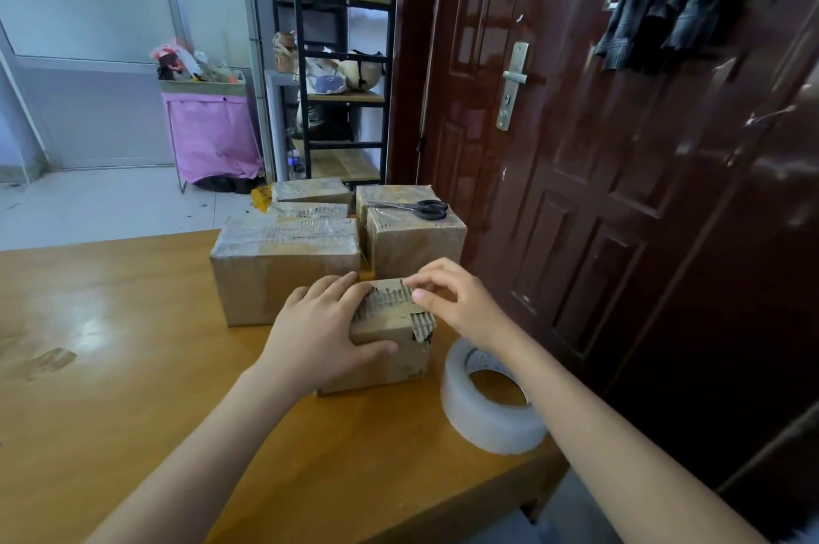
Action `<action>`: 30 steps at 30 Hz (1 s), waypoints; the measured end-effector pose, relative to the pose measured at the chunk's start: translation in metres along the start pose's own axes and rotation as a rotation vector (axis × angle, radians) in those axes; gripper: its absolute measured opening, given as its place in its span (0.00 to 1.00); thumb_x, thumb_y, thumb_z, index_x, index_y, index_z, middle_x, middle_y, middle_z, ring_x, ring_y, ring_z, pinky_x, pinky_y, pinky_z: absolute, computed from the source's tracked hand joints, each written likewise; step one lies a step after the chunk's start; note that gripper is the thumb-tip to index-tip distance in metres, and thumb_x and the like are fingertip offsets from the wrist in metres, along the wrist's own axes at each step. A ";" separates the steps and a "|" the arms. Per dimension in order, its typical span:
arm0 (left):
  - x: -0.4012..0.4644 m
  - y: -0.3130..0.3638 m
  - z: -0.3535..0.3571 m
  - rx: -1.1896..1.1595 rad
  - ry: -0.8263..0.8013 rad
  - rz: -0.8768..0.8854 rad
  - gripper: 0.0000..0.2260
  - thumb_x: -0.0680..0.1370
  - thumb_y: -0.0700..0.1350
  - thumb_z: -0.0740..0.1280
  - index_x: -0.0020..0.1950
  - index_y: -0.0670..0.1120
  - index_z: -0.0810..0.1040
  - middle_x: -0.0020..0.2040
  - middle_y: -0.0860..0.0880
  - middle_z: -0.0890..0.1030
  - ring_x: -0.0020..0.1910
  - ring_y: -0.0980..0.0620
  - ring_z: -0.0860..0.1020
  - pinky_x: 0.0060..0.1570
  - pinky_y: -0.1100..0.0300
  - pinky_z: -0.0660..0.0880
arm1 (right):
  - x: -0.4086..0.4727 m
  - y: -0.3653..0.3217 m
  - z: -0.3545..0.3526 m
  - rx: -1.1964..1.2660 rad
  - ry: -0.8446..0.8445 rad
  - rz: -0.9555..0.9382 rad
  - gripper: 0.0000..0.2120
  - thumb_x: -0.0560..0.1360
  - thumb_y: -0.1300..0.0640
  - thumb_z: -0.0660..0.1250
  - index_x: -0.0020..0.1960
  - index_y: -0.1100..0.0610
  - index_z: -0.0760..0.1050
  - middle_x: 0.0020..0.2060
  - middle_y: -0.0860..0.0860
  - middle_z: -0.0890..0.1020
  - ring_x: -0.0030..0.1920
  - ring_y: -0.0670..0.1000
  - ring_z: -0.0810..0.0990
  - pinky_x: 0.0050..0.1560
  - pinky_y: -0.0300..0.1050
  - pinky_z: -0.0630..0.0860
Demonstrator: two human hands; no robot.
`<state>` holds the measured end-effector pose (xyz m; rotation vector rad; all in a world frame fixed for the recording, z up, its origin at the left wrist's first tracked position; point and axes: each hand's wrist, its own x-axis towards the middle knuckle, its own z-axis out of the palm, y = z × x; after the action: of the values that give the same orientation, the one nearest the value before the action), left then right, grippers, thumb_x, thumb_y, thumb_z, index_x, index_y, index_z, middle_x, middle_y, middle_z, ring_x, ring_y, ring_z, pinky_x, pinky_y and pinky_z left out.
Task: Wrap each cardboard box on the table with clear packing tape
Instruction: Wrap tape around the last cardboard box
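Observation:
A small cardboard box (394, 357) with a torn, corrugated top stands near the table's right front. My left hand (319, 331) grips its left side, fingers over the top edge and thumb across the front face. My right hand (452, 295) rests on the box's top right, fingers curled at the torn strip, thumb tip pressed to it. A roll of clear packing tape (487, 406) lies flat just right of the box, untouched. Behind stand a wide box (283, 264) and a cube-shaped box (416, 246), both glossy with tape.
Black-handled scissors (421, 208) lie on a box at the back right. More boxes (310, 193) stand behind the wide one. The wooden table (111, 366) ends close to the tape roll. A dark door (620, 145) is right beside it.

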<state>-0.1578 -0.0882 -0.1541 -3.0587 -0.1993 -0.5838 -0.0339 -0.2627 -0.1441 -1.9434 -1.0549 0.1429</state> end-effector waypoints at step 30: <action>0.007 0.009 0.007 0.070 0.291 0.216 0.32 0.73 0.72 0.52 0.46 0.46 0.81 0.39 0.49 0.79 0.35 0.49 0.76 0.25 0.61 0.66 | -0.019 0.021 0.014 -0.249 0.000 -0.224 0.34 0.77 0.32 0.51 0.72 0.54 0.70 0.68 0.47 0.68 0.62 0.46 0.72 0.56 0.49 0.76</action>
<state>-0.1478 -0.0961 -0.1586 -2.8306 0.1123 -0.9679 -0.0400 -0.2724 -0.1739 -2.0249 -1.3329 -0.1181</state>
